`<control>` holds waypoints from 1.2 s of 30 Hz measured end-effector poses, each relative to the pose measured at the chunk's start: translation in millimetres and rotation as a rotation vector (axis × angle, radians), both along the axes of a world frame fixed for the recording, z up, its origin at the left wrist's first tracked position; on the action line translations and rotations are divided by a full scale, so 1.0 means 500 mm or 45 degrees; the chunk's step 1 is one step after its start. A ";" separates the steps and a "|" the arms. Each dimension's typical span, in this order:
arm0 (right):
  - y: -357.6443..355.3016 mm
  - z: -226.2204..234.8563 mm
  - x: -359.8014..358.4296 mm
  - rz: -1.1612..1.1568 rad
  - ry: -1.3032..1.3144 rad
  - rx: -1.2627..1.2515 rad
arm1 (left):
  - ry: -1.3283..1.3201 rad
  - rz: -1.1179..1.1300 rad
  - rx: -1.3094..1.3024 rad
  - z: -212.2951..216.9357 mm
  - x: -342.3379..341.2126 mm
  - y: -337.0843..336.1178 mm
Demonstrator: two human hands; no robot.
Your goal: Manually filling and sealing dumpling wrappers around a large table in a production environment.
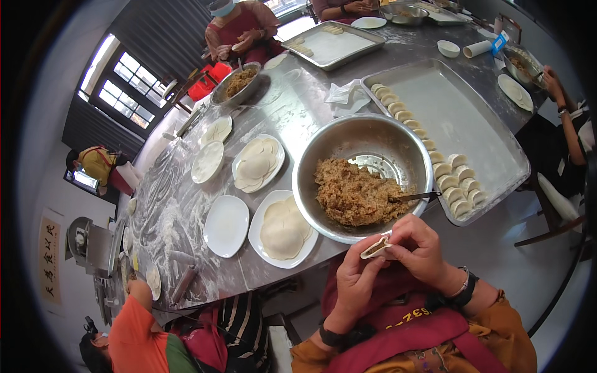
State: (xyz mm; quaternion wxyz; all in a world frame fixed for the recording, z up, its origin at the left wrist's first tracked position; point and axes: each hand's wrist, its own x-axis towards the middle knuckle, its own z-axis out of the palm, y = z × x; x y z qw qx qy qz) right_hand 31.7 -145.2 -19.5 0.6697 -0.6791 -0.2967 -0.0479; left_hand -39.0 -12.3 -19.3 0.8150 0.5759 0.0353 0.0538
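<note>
Between my two hands is a dumpling (377,247), its pale wrapper folded over brown filling that still shows at the open edge. My left hand (359,273) pinches it from the left, thumb and fingers pressed on the dough. From the right, my right hand (420,252) grips the other end with bent fingers. Just beyond them stands a big steel bowl (311,133) of minced filling (354,193), with a spoon (420,196) stuck in it. Left of the bowl, a stack of round wrappers (285,230) lies on a white plate (258,252).
A metal tray (472,118) at the right holds rows of finished dumplings (457,180). An empty white plate (226,227) and more wrapper plates sit on the floury steel table (168,217). Co-workers are around the table, one in orange (140,336) at the lower left.
</note>
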 end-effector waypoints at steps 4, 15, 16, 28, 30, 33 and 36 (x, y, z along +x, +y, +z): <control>0.004 0.016 -0.007 0.011 0.178 0.068 | -0.048 0.023 0.018 -0.011 -0.004 0.004; -0.005 -0.001 0.001 -0.063 -0.161 -0.072 | 0.064 0.060 -0.184 -0.001 0.006 -0.003; -0.002 0.003 0.005 -0.066 -0.159 -0.073 | 0.067 0.056 -0.186 0.005 0.009 -0.002; -0.005 0.015 0.002 -0.057 -0.015 -0.056 | -0.051 0.074 0.105 -0.008 0.002 -0.008; -0.009 0.002 0.013 -0.099 -0.267 -0.110 | -0.044 0.085 0.053 -0.011 0.006 -0.010; -0.010 0.003 0.010 -0.091 -0.353 -0.101 | -0.029 0.092 -0.003 -0.007 0.007 -0.008; -0.007 0.007 0.007 -0.117 -0.421 -0.114 | 0.000 0.066 0.057 -0.004 0.010 -0.009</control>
